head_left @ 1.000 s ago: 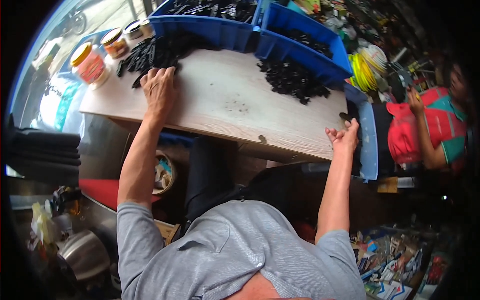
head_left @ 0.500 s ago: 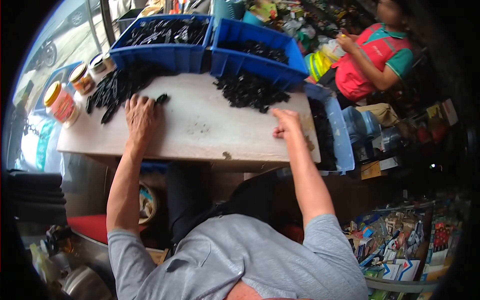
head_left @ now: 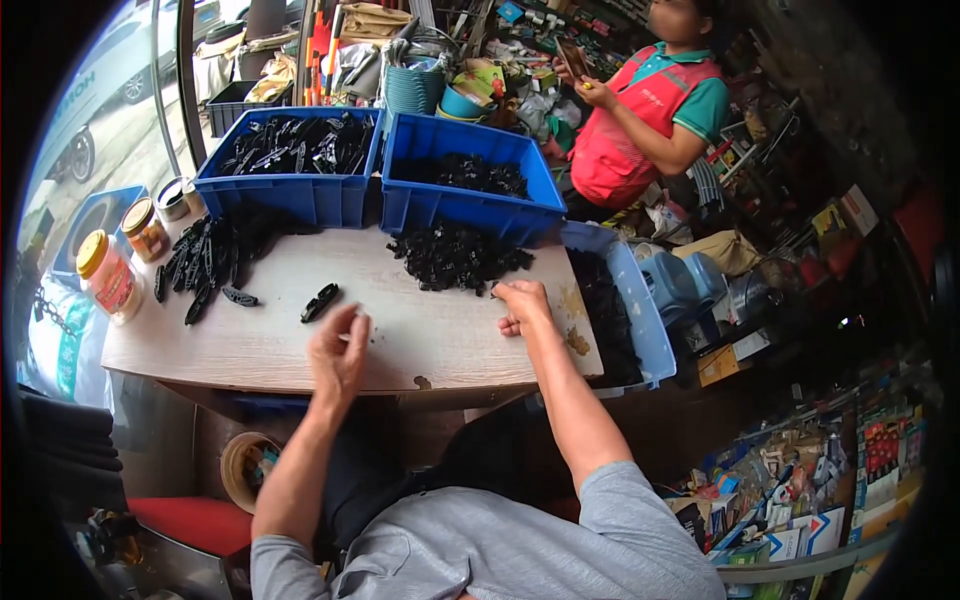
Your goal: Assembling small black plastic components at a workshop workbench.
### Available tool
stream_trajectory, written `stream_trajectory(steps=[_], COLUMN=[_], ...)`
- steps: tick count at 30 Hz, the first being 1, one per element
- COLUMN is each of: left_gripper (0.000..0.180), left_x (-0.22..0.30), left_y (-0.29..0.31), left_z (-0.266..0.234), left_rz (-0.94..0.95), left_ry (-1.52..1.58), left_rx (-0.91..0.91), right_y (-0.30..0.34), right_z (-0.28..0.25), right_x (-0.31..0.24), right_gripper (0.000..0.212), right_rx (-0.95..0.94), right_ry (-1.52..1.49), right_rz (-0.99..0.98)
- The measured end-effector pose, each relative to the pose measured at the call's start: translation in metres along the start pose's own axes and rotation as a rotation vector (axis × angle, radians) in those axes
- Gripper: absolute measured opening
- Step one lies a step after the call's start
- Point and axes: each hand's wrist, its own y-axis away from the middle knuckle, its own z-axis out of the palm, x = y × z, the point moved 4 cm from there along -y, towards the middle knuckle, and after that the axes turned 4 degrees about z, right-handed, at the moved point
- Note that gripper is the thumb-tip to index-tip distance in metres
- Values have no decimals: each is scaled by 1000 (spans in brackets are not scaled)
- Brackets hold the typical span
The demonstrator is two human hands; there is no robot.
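Observation:
On the pale wooden table, one long black plastic piece lies by itself near the middle. Just on the near side of it is my left hand, fingers apart and holding nothing I can see. My right hand is at the near edge of a heap of small black plastic parts. Its fingers are curled in and pinched; whatever is at the fingertips is too small to name. A pile of longer black plastic pieces spreads over the table's left side, with a single piece beside it.
Two blue bins of black parts, one left and one right, stand along the far edge. Jars line the left edge. A light-blue crate adjoins the right side. Beyond it a person in a red vest holds a phone.
My left hand has moved right and back toward me, away from the long pieces; one piece now lies apart beyond it. The right hand stays by the small heap. The view has shifted.

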Motion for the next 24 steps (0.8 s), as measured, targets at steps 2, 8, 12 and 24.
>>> stream_trajectory(steps=[2,8,12,24], left_gripper=[32,39,21,8], left_x=[2,44,23,18], left_y=[12,5,0,11], left_z=[36,114,115,104], left_rz=[-339,-713,-759,-712], left_ry=[324,766,962,877], left_rx=[-92,-321,-315,-241], right_y=[4,54,60,73], right_z=[1,35,51,51], right_x=[8,19,20,29], right_gripper=[27,13,10,22], right_rx=[-72,-392,-460,-505], right_ry=[-123,-317,-463,-455], right_rz=[-24,-436,-287,-378])
